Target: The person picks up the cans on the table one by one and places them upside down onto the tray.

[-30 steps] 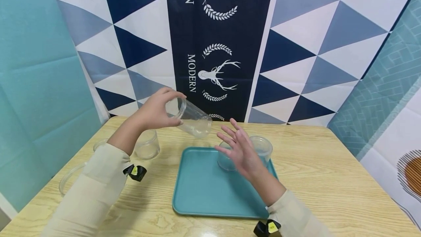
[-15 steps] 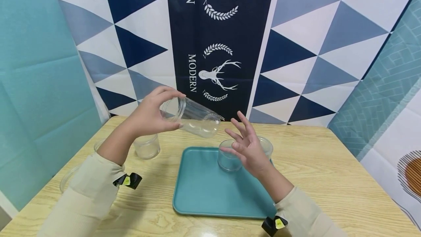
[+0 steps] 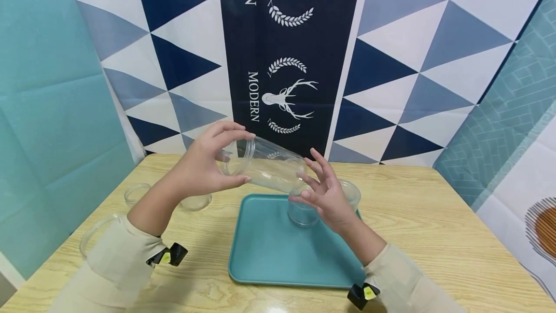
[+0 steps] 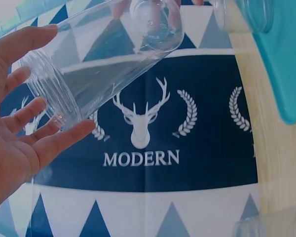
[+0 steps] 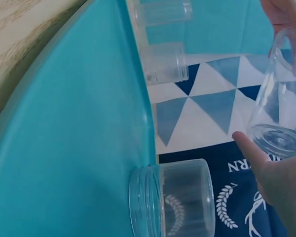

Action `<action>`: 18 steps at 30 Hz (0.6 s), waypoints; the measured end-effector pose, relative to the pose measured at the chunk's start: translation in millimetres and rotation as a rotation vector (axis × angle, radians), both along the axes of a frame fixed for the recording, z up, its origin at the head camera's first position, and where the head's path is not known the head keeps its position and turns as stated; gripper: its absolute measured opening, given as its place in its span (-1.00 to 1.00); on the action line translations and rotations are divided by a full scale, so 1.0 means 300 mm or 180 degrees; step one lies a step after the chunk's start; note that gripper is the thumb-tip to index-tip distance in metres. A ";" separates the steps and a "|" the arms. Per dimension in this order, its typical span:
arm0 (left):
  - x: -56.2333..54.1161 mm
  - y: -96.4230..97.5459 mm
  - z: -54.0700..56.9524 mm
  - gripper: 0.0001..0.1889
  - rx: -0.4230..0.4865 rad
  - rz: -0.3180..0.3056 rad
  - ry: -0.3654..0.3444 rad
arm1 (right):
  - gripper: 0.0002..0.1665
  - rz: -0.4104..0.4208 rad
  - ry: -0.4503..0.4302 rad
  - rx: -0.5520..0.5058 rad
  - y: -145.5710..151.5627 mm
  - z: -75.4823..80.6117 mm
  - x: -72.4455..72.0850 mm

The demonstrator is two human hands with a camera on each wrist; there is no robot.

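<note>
A tall clear plastic jar (image 3: 273, 165) is tilted in the air over the tray's back edge, its threaded mouth to the left and its base lower right. My left hand (image 3: 210, 161) grips it round the mouth, thumb below and fingers above. My right hand (image 3: 323, 190) is at the base with spread fingers; some fingertips overlap the jar in the head view. In the right wrist view an extended digit of the right hand (image 5: 266, 173) lies alongside the jar's base (image 5: 278, 138). Below, a shorter clear jar (image 3: 304, 211) stands on the teal tray (image 3: 265, 255).
Another clear jar (image 3: 351, 194) stands at the tray's back right, partly hidden by my right hand. Left on the wooden table (image 3: 434, 235) are a clear container (image 3: 196, 202), a small round clear one (image 3: 135, 193) and a larger clear rim (image 3: 93, 231) behind my sleeve. Patterned cloth (image 3: 391, 62) hangs behind.
My left hand has carried the tall jar right and slightly down, bringing its base up to my right hand. The right hand first shifted slightly right, then stayed nearly still, fingers spread.
</note>
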State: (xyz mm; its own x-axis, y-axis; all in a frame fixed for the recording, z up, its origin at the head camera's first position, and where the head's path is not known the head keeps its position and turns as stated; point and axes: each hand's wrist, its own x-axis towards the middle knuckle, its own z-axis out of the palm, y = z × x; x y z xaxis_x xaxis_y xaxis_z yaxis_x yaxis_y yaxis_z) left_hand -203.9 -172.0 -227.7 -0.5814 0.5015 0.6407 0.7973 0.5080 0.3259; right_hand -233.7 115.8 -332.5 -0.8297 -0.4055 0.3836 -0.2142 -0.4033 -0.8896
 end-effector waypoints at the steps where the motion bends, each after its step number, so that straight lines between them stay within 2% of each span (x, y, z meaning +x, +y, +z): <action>1: 0.006 0.008 -0.003 -0.27 0.0012 -0.0009 0.0005 | 0.08 -0.0002 -0.0032 -0.0002 -0.002 0.000 0.001; 7: 0.041 0.063 -0.021 -0.27 0.0029 0.0076 0.0157 | -0.04 -0.0006 -0.0217 -0.0074 -0.015 -0.006 0.002; 15: 0.076 0.127 -0.032 -0.23 -0.0087 0.0329 0.0623 | -0.31 0.0157 -0.0249 -0.0189 -0.011 -0.002 -0.005; 18: 0.083 0.142 -0.034 -0.24 -0.0065 0.0380 0.0739 | -0.32 0.0171 -0.0275 -0.0220 -0.002 0.003 -0.011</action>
State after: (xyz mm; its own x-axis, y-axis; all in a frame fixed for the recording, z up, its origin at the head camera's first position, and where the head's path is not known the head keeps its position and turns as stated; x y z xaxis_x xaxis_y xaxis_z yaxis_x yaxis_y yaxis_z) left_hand -179.0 -129.5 -237.9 -0.4757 0.4524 0.7543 0.7835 0.6076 0.1297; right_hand -237.1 115.2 -331.5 -0.8387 -0.4253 0.3402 -0.1144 -0.4732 -0.8735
